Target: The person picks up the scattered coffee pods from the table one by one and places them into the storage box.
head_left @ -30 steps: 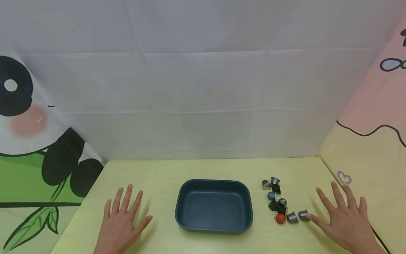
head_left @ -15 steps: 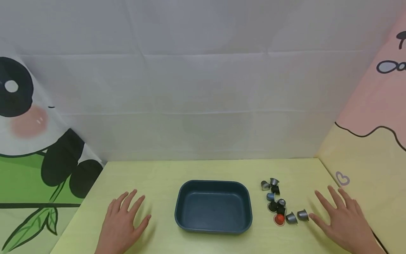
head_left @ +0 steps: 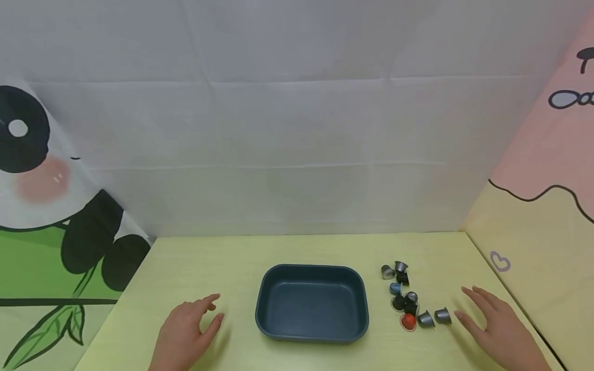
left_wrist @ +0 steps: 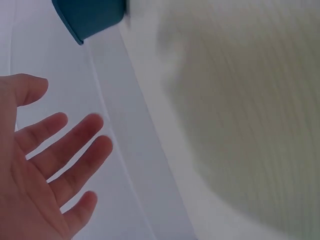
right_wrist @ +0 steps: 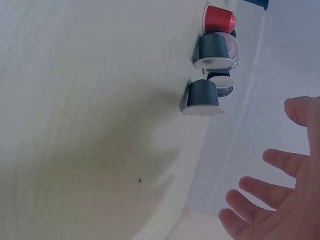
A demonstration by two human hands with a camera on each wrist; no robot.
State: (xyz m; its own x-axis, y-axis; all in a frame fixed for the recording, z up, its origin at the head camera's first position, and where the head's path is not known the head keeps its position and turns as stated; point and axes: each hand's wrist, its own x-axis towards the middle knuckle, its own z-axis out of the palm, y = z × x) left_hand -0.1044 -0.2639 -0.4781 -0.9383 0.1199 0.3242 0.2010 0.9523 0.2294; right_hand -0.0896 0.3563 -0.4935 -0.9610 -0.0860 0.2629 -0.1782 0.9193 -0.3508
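Observation:
A dark blue rectangular tray lies on the table between the two hands. To its right sits a loose group of coffee capsules: a red one, a blue one, and several grey and black ones. My left hand hovers left of the tray, its fingers loosely bent and holding nothing. My right hand is held over the table's right side, thumb nearest to the outermost grey capsule, apart from it in the right wrist view. That hand, too, holds nothing, its fingers relaxed.
The pale yellow table ends at a white cloth backdrop. Printed panels stand at both sides: a green and white one at left, a pink and cream one at right.
The fingers of both hands, spread and straight before, have bent and drawn closer to the person. The tray and the capsules stay in place; the head view shifts slightly.

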